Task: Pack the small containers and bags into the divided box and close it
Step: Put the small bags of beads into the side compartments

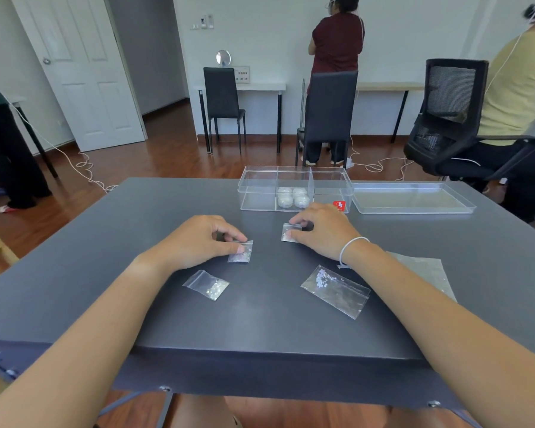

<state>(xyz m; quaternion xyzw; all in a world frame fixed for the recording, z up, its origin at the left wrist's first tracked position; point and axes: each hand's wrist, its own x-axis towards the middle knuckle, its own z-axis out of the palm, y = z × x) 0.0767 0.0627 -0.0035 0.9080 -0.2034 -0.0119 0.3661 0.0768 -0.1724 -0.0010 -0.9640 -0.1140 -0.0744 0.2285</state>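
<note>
A clear divided box stands open at the far side of the dark table, with several small white round containers in its middle compartment. Its clear lid lies flat to the right of it. My left hand pinches the top of a small clear bag lying on the table. My right hand grips another small bag just in front of the box. Two more bags rest nearer to me: a small one on the left and a larger one on the right.
A flat translucent sheet or bag lies under my right forearm. Three people stand or sit around the room. Black chairs, a mesh office chair and white cables on the wooden floor lie beyond the table.
</note>
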